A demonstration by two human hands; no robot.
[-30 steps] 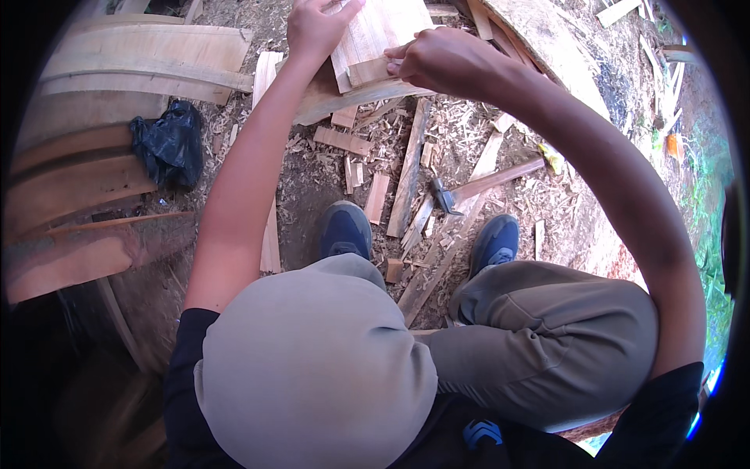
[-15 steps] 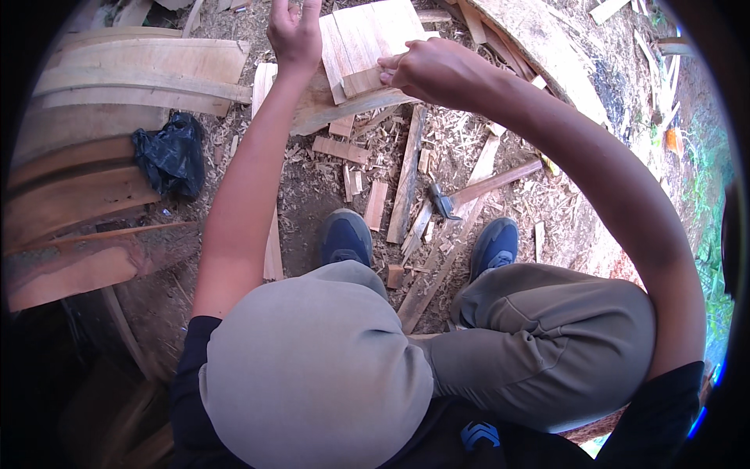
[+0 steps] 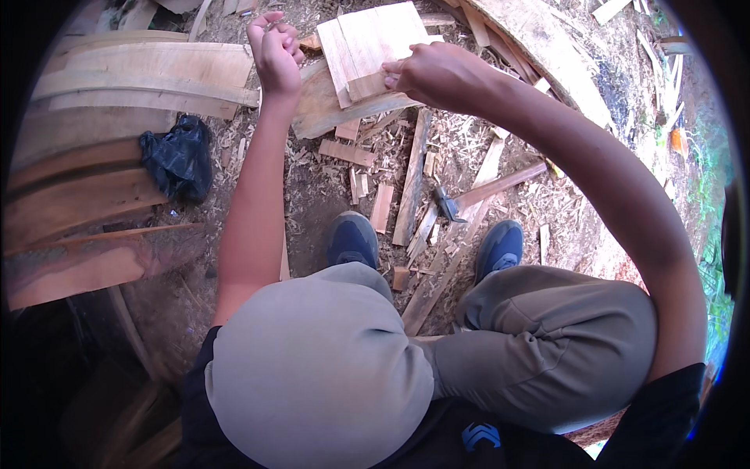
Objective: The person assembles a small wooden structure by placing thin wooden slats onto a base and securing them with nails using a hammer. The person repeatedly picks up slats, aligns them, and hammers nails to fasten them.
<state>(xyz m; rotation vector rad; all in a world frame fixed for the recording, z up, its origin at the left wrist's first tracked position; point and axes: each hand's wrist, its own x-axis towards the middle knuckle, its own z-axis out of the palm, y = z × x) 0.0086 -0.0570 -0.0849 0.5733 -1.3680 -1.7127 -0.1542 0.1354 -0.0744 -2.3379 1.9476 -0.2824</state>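
A pale square wooden board [image 3: 373,43] rests on a larger slab of wood [image 3: 316,105] at the top centre. Along the board's near edge lies a small wooden strip [image 3: 367,86]. My right hand [image 3: 428,72] pinches the strip's right end, its fingertips against the board; the hand hides part of that corner. To the left of the board my left hand [image 3: 276,59] is raised, apart from it. Its fingers are loosely bent and spread, and I see nothing in them.
A hammer [image 3: 484,191] with a wooden handle lies on the shaving-covered ground, among loose offcuts [image 3: 381,207] in front of my shoes [image 3: 353,238]. Curved planks [image 3: 148,70] are stacked on the left, with a black plastic bag [image 3: 178,159] beside them.
My left hand has drawn away from the board's left side, moving left and slightly nearer, with its fingers bending. My right hand stays at the strip.
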